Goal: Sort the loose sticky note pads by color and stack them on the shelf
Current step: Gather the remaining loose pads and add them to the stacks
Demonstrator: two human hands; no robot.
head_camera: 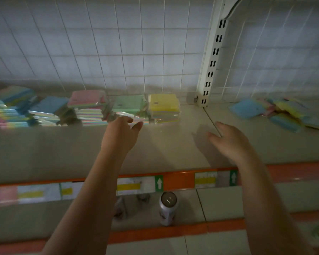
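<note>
Both empty, fingers loosely apart: right hand is nearer the loose pads, lying rightward beyond its fingertips; left hand nears the stacks.

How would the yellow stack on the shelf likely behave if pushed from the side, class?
The yellow stack would probably shear rather than move as one block: it is several separate pads piled up. The wrapping looks glossy, so pads may slide over each other easily. Being flat and square, they should not roll, and the shelf looks smooth.
</note>
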